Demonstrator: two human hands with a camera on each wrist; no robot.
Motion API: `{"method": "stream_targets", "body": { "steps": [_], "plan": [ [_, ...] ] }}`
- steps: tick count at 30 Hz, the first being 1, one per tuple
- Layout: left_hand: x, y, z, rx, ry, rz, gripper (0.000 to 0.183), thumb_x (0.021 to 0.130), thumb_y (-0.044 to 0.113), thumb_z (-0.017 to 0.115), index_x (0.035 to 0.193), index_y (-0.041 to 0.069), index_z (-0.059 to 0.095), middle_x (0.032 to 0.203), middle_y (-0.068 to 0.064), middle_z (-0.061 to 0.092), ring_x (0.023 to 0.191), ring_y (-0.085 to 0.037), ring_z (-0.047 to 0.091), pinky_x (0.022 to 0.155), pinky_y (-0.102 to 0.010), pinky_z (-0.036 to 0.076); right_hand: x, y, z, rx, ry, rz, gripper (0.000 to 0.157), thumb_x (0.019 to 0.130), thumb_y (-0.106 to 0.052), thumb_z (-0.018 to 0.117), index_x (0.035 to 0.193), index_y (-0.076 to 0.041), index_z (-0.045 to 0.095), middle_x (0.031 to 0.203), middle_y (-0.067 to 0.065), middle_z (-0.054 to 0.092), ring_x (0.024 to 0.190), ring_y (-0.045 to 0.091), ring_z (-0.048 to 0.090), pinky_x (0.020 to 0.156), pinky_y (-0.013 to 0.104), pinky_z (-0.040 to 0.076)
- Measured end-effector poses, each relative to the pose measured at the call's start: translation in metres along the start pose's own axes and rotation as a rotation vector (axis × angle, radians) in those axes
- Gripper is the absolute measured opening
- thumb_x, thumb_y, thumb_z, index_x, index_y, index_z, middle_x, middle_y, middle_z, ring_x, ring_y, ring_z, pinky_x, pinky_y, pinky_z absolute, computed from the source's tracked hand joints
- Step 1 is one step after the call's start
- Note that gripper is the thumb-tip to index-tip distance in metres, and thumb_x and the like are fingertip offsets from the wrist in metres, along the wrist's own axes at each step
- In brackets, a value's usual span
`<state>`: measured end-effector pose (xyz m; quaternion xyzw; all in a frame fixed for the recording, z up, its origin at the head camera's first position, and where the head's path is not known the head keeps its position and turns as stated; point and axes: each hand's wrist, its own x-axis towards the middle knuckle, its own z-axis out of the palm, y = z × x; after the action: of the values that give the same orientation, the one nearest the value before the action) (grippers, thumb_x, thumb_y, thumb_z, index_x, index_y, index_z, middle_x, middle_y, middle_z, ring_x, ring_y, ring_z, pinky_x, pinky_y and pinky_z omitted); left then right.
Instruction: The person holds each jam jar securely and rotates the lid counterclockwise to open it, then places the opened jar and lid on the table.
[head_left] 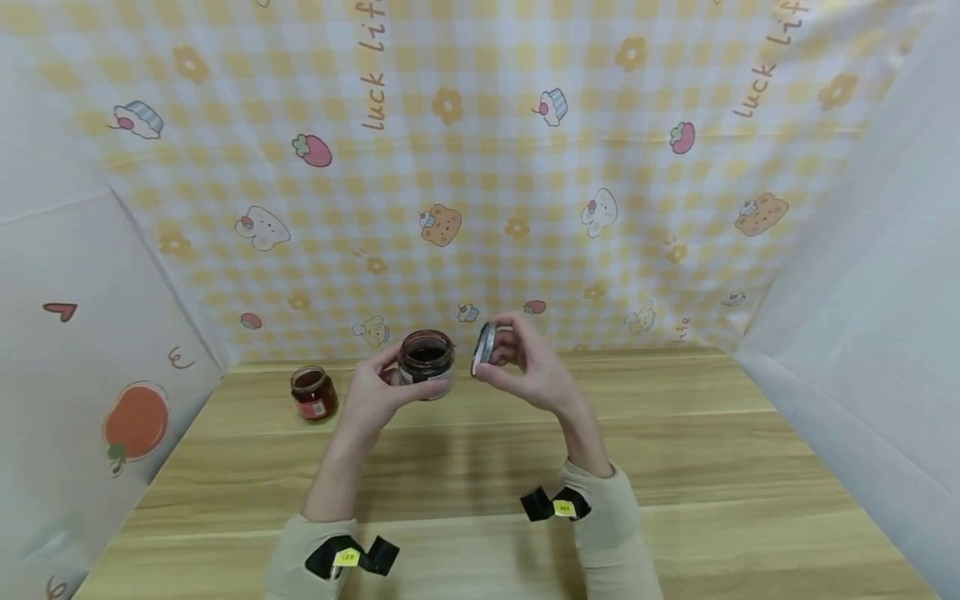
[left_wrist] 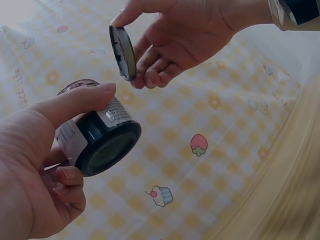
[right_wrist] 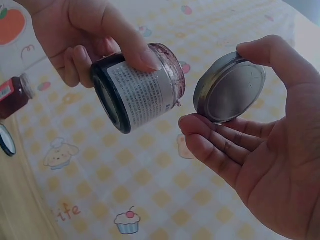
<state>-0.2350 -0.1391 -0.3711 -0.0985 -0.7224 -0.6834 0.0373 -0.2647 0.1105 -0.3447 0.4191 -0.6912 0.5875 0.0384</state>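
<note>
My left hand (head_left: 375,396) grips a dark glass jar (head_left: 426,367) with a white printed label, raised above the table. The jar's mouth is uncovered, and dark smears line its rim (right_wrist: 172,67). Just to the right, my right hand (head_left: 528,367) pinches a round silver metal lid (right_wrist: 230,89) by its edge between thumb and fingers. A small gap separates the lid from the jar, and its inner side faces the jar's mouth. In the left wrist view, the jar (left_wrist: 107,132) tilts with its base toward the camera.
A smaller jar (head_left: 313,393) of red contents with a red label stands uncovered on the wooden table (head_left: 675,433) at the back left. Another lid (right_wrist: 7,140) lies near it. Behind the table hangs a yellow checked cloth (head_left: 517,167); white panels (head_left: 862,333) flank both sides.
</note>
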Motion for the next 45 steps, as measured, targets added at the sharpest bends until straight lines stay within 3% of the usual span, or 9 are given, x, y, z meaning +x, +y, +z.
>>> {"method": "stream_targets", "body": {
  "steps": [4,6,8,11,15,20,31,39,45],
  "plan": [
    [0.002,-0.005,-0.002,0.000,0.025,0.014,0.062,0.078,0.013,0.089,0.135,0.012,0.064,0.113,-0.004,0.071,0.087,-0.011,0.062,0.070,-0.025,0.051,0.001,0.008,0.001,-0.011,0.015,-0.003,0.050,0.094,-0.016,0.073,0.132,0.003,0.048,0.095,0.015,0.067,0.082,0.021,0.067,0.076,0.033,0.056],
    [0.003,-0.007,-0.003,0.011,0.051,0.014,0.060,0.078,0.014,0.089,0.133,0.014,0.065,0.102,-0.001,0.070,0.076,-0.010,0.057,0.063,-0.023,0.046,0.001,0.011,0.002,-0.024,0.024,-0.002,0.050,0.094,-0.020,0.074,0.133,0.000,0.049,0.096,0.015,0.067,0.082,0.022,0.067,0.076,0.033,0.056],
    [0.003,-0.008,-0.004,0.031,0.077,0.006,0.060,0.077,0.017,0.090,0.133,0.015,0.066,0.087,0.000,0.064,0.066,-0.010,0.048,0.056,-0.024,0.039,0.001,0.015,0.002,-0.042,0.037,0.007,0.051,0.093,-0.023,0.074,0.134,-0.002,0.051,0.096,0.015,0.068,0.082,0.022,0.066,0.076,0.032,0.055],
    [0.004,-0.010,-0.006,0.050,0.111,-0.018,0.062,0.076,0.021,0.091,0.133,0.017,0.065,0.081,0.000,0.056,0.060,-0.011,0.035,0.053,-0.026,0.031,0.002,0.020,0.002,-0.072,0.053,0.018,0.050,0.093,-0.022,0.075,0.134,-0.006,0.052,0.095,0.013,0.067,0.082,0.022,0.065,0.075,0.031,0.054],
    [0.006,-0.012,-0.008,0.038,0.130,-0.057,0.066,0.077,0.021,0.091,0.137,0.017,0.063,0.106,-0.004,0.064,0.072,-0.012,0.043,0.062,-0.027,0.036,0.002,0.026,0.003,-0.114,0.067,0.032,0.047,0.092,-0.021,0.075,0.133,-0.007,0.057,0.094,0.011,0.066,0.081,0.022,0.062,0.072,0.029,0.052],
    [0.007,-0.017,-0.010,0.044,0.155,-0.083,0.070,0.076,0.022,0.091,0.140,0.017,0.061,0.126,-0.008,0.061,0.090,-0.015,0.052,0.074,-0.027,0.043,0.002,0.034,0.005,-0.138,0.092,0.064,0.048,0.091,-0.025,0.076,0.130,-0.003,0.059,0.096,0.008,0.063,0.080,0.020,0.059,0.071,0.026,0.050],
    [0.013,-0.034,-0.013,0.071,0.219,-0.051,0.065,0.076,0.027,0.091,0.135,0.018,0.065,0.120,-0.007,0.058,0.069,-0.009,0.046,0.063,-0.023,0.042,0.002,0.051,0.010,-0.088,0.074,0.173,0.050,0.087,-0.006,0.077,0.129,0.004,0.052,0.098,0.013,0.065,0.085,0.025,0.063,0.074,0.032,0.053],
    [0.016,-0.045,-0.014,0.174,0.251,-0.097,0.067,0.076,0.029,0.091,0.136,0.015,0.063,0.132,-0.010,0.057,0.091,-0.017,0.050,0.074,-0.026,0.044,0.001,0.066,0.017,-0.113,0.048,0.317,0.063,0.084,-0.013,0.080,0.133,0.006,0.044,0.101,0.011,0.063,0.085,0.019,0.062,0.076,0.029,0.054],
    [0.018,-0.052,-0.015,0.252,0.250,-0.124,0.065,0.076,0.031,0.091,0.132,0.013,0.062,0.134,-0.012,0.056,0.095,-0.023,0.050,0.081,-0.036,0.043,0.002,0.077,0.026,-0.142,0.027,0.341,0.062,0.083,-0.012,0.079,0.131,0.006,0.044,0.100,0.012,0.063,0.083,0.018,0.062,0.076,0.033,0.055]
  ]
}}
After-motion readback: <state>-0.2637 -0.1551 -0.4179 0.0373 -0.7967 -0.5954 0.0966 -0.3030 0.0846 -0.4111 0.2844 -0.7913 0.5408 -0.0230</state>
